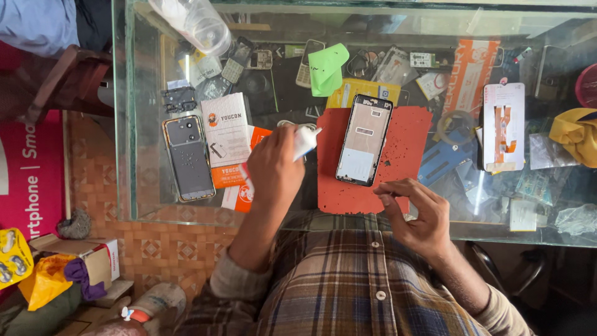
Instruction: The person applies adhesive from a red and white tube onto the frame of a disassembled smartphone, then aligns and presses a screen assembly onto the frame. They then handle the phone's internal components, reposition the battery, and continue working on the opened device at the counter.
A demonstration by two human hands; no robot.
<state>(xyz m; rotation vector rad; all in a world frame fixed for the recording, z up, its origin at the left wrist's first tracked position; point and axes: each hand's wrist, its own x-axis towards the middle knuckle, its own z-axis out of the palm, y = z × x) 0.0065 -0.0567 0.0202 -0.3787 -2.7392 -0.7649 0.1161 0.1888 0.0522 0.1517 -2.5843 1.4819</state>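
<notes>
two hands working over a stripped phone frame (364, 140) on the red mat (410, 137), glue tube at the ready.

left hand (273, 168) is closing round a small white tube (305, 142), nozzle pointing toward the frame, fingers pressed tight on the tube's body. right hand (418, 211) is hovering at the mat's near edge, thumb and forefinger pinched together on something too small to make out. frame is lying flat, tilted a little, inner side up, in the middle of the mat. looks like the glue-laying step is just being set up; the next move is calling for a steady nozzle along the frame's thin rim. room is tight: a second phone body (188, 157) and printed boxes (227, 127) are sitting left, a blue tool (443, 158) right, the glass counter edge (186, 214) just near the body.
</notes>
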